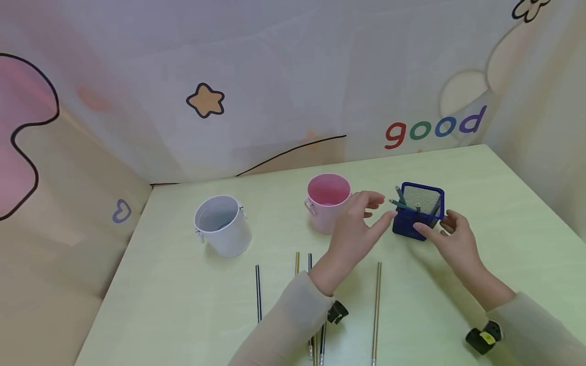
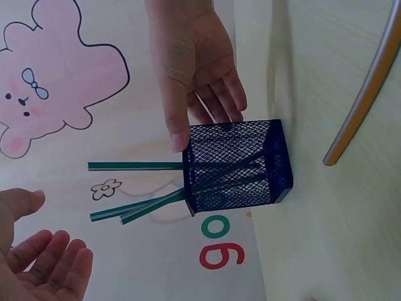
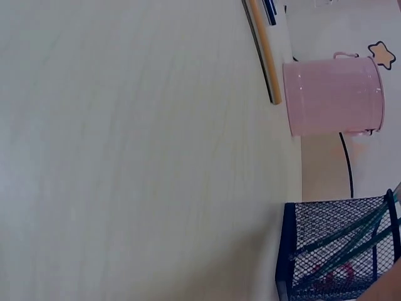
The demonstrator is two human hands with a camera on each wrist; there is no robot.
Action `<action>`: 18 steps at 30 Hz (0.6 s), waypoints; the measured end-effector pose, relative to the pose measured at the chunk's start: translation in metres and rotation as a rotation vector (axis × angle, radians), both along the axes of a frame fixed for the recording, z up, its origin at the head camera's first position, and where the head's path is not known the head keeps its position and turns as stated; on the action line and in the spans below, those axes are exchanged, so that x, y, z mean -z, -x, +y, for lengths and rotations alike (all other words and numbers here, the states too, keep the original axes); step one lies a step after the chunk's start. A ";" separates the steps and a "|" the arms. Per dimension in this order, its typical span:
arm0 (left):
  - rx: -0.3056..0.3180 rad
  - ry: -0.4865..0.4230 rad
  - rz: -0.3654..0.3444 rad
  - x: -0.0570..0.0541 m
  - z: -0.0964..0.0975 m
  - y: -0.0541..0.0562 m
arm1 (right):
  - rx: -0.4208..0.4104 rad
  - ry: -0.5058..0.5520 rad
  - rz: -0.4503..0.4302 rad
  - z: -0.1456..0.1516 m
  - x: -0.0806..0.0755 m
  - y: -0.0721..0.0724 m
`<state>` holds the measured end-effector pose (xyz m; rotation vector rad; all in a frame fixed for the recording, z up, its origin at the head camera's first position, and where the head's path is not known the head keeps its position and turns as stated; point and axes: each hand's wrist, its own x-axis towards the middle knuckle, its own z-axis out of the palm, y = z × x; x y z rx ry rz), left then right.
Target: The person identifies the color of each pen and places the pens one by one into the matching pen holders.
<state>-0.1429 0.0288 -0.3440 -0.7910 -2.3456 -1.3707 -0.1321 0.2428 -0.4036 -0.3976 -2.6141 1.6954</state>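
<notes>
A blue mesh pen holder [image 1: 416,227] stands toward the right of the table, with three slim green pencils [image 2: 135,166] leaning out of it. My right hand [image 1: 458,244] is at its right side. The thumb lies against the holder near the rim, while the loosely bent fingers are beside the corner. To the left, my left hand [image 1: 354,231] is raised near the pencils' free ends, thumb and fingers spread apart around nothing. In the left wrist view a gap separates its fingertips from the pencils. Only a sliver of the right hand shows in the right wrist view.
A pink bucket [image 1: 320,221] stands behind my left hand, and a white bucket [image 1: 231,236] farther left. Several thin paintbrushes lie in front, including a gold one [image 1: 377,305] and a dark one [image 1: 258,292]; my left sleeve [image 1: 288,325] covers some. A printed curtain [image 1: 284,76] hangs behind the table.
</notes>
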 end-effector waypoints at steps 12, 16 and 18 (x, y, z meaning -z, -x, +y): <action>-0.059 0.026 0.059 -0.001 -0.012 -0.003 | -0.055 -0.051 -0.162 -0.003 -0.003 -0.014; -0.078 0.014 0.065 -0.003 -0.018 -0.003 | -0.081 -0.074 -0.214 -0.006 -0.003 -0.016; -0.087 0.016 0.058 -0.003 -0.021 -0.003 | -0.095 -0.083 -0.226 -0.009 -0.003 -0.017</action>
